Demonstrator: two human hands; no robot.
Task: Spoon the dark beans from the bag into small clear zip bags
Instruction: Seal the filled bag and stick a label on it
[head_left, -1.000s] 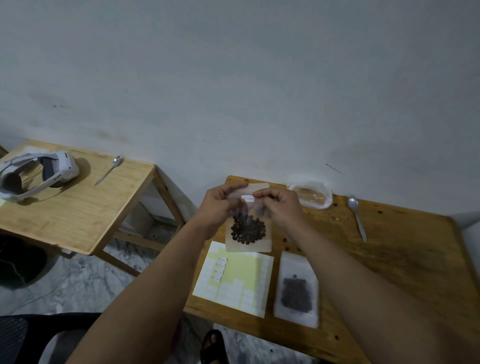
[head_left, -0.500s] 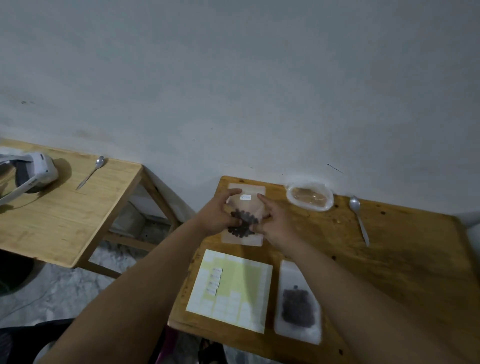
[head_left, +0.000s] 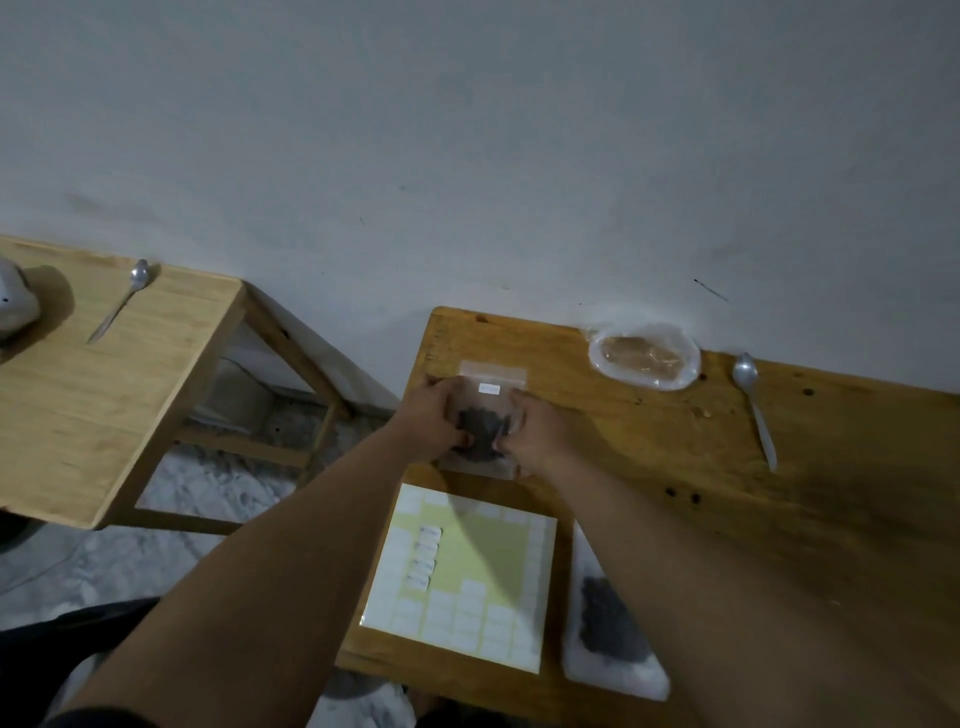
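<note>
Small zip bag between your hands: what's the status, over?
Left grip and right grip both hold small zip bag, flat on table. Beans inside, label on. Nothing blocking.

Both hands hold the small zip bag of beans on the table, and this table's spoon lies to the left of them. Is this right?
Not quite. The head view shows the spoon on this table to the right of the hands, not the left. The left hand and right hand do hold the small zip bag there.
</note>
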